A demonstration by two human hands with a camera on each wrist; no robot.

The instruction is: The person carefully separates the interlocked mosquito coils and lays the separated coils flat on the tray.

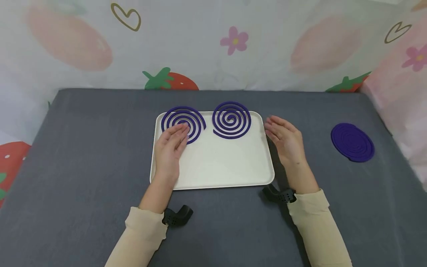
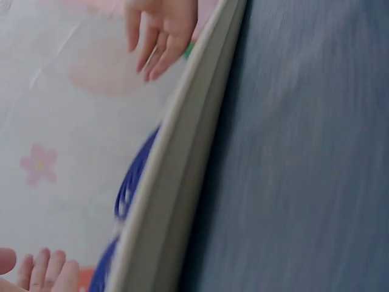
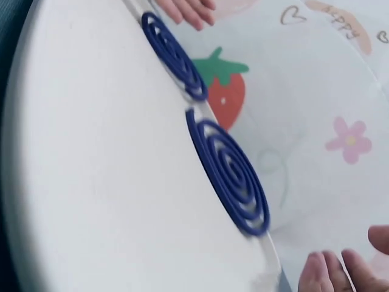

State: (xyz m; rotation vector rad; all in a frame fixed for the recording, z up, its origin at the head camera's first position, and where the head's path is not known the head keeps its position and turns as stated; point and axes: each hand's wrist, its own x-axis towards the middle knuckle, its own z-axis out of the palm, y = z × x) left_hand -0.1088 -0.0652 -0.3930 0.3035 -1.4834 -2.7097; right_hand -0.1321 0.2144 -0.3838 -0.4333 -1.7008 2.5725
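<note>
Two purple mosquito coils lie side by side along the far edge of a white tray [image 1: 223, 163]. My left hand [image 1: 171, 150] is over the left coil [image 1: 196, 120] and hides part of it; whether the fingertips touch it I cannot tell. Beside the tray's right edge, near the right coil [image 1: 231, 119], my right hand [image 1: 287, 142] holds nothing, its fingers loosely extended. In the right wrist view both coils overlap the tray's rim, the nearer coil [image 3: 234, 173] showing its loose outer end. Each hand's fingers show at the edges of both wrist views.
To the right, on the grey tabletop [image 1: 83, 167], lies another purple coil [image 1: 352, 142], tightly wound, perhaps several stacked. A cloth backdrop [image 1: 267, 55] printed with strawberries, hearts and flowers hangs behind the table. Both wrists carry a black camera strap [image 1: 178, 216].
</note>
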